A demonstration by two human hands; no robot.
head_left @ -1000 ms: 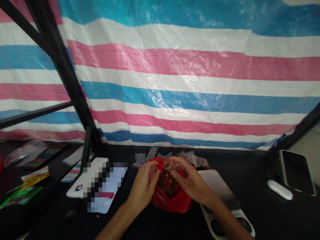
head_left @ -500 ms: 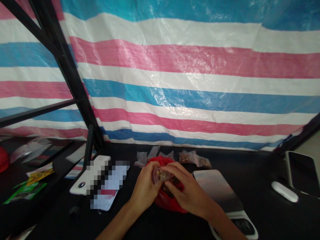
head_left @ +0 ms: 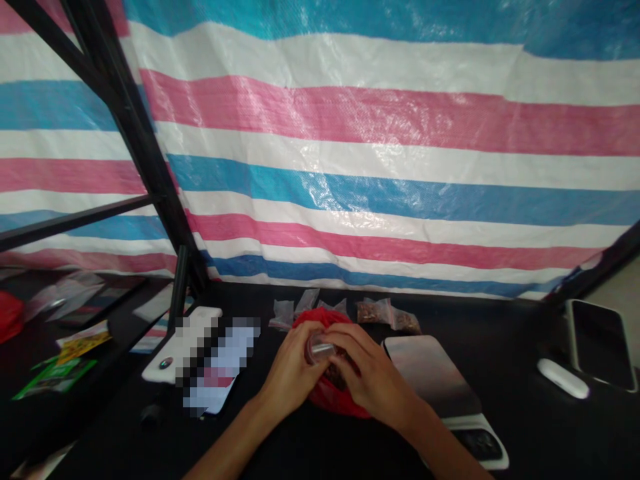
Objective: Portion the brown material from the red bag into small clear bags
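Note:
Both hands meet over a red plastic bag (head_left: 330,399) on the black table. My left hand (head_left: 293,372) is closed on a small clear plastic bag (head_left: 311,347), held upright at its mouth. My right hand (head_left: 367,380) pinches a small clear cup (head_left: 325,349), tipped sideways against the small bag's opening. The brown bits inside the red bag are mostly hidden by my fingers.
A silver kitchen scale (head_left: 430,377) lies right of the red bag. Small clear bags (head_left: 387,312), some filled with brown bits, lie behind it. A white device (head_left: 170,353) and pixelated papers lie left. A phone (head_left: 600,343) and white case (head_left: 563,378) sit far right. Black frame bars stand left.
My right hand lifted the cup out of the red bag and tipped it against the small clear bag in my left hand. The hands closed together and hid the bag's contents.

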